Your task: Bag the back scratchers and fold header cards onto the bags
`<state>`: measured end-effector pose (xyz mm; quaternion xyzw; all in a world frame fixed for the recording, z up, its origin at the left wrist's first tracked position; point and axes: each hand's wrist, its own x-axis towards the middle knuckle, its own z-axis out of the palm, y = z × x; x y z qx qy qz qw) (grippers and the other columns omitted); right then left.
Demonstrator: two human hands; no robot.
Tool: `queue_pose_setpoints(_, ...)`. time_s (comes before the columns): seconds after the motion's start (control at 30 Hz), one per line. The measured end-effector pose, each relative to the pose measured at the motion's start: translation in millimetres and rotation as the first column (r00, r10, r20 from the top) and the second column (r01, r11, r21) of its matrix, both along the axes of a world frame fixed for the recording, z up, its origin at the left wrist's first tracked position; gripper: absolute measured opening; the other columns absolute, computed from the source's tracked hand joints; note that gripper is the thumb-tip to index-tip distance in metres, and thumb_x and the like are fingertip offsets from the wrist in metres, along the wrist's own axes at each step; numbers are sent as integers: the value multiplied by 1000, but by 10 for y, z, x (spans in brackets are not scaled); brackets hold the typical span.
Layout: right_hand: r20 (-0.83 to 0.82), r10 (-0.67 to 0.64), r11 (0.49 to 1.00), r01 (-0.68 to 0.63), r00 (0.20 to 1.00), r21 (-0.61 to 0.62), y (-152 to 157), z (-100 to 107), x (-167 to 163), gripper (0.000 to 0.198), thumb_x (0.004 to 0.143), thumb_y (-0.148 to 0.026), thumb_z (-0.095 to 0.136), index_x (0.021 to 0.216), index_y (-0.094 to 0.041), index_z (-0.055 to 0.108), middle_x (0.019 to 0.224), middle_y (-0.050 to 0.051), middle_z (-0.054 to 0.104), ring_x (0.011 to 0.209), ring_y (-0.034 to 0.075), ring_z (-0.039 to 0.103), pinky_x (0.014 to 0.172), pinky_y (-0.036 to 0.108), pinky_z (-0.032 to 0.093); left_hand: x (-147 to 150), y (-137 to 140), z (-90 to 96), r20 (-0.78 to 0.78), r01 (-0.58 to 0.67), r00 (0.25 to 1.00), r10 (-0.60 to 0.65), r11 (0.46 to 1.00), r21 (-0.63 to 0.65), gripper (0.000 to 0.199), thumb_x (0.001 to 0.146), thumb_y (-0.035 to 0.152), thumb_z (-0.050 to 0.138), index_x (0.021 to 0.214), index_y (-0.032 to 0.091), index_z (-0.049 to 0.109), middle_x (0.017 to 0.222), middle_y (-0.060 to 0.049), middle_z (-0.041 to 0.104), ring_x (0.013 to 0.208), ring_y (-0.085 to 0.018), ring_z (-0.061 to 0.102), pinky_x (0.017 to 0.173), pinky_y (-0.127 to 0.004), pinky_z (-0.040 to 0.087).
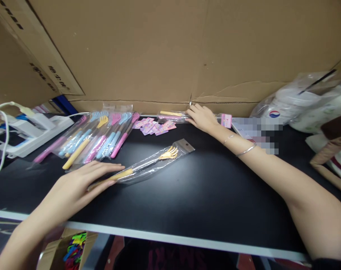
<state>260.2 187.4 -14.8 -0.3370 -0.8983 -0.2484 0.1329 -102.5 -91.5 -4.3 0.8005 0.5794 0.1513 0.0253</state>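
My left hand is closed around the handle end of a yellow back scratcher in a clear plastic bag. Its claw end points right, and the bag's header flap lies flat on the desk. At the back of the desk, my right hand bends its fingers over another bagged back scratcher with a yellow handle; the fingertips are partly hidden. A pink card shows just right of that wrist. Small pink and purple cards lie scattered between both hands, towards the back.
Several bagged back scratchers in pink, blue and yellow lie at the left, beside a white power strip. A lidded cup in plastic stands at the right rear. Cardboard walls the back. Below the front edge sits a box of colourful pieces.
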Motion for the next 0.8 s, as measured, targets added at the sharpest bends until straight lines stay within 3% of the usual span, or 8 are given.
queue_pose_setpoints(0.1,20,-7,1000,8,1000,-27,-33,-15,81,30,97,-33,45,115,-14,61,111,17,64,102,31,52,74,38,39,120,204,187,-48,8,999,-8,1000,4,43,94,63,40,113,38,69,110,7,74,94,-18,72,74,-22,53)
queue_pose_setpoints(0.17,25,-15,999,16,1000,-49,-54,-17,118,31,97,-29,45,119,-13,60,111,17,64,103,31,52,75,38,41,244,414,290,-86,37,996,-34,999,24,46,96,61,35,115,36,69,108,6,75,88,-18,72,73,-24,53)
queue_pose_setpoints(0.23,18,-22,997,24,1000,-79,-72,-16,137,33,96,-26,45,123,-13,59,112,17,63,105,31,52,76,39,42,405,688,349,-141,73,988,-65,996,51,43,99,54,33,121,35,65,114,5,73,96,-18,70,80,-27,53)
queue_pose_setpoints(0.33,13,-33,993,35,999,-111,-86,-24,143,36,97,-22,42,128,-11,57,115,18,62,108,31,51,78,39,45,677,1178,328,-268,135,958,-104,986,100,39,101,40,36,128,31,61,131,0,65,118,-21,63,93,-31,51)
queue_pose_setpoints(0.5,3,-56,992,56,998,-112,-99,-82,166,38,98,-16,36,128,-11,57,116,17,62,109,29,51,85,39,46,1035,1821,126,-330,190,927,-181,982,-4,47,102,34,38,146,19,42,149,-9,49,130,-24,53,105,-35,45)
queue_pose_setpoints(0.63,-38,-70,991,65,997,-116,-111,-118,202,38,97,-14,34,126,-16,58,115,16,61,106,28,53,82,39,47,1108,1959,13,-315,212,921,-231,973,-92,44,101,30,39,142,16,47,148,-10,50,131,-25,52,106,-37,43)
queue_pose_setpoints(0.8,-20,-106,991,104,994,-90,-52,-117,183,35,94,-11,37,117,-19,61,115,15,58,104,27,50,78,38,46,1001,1956,-30,-245,307,917,-314,949,-68,38,101,30,34,128,16,56,132,-10,61,121,-24,58,100,-35,45)
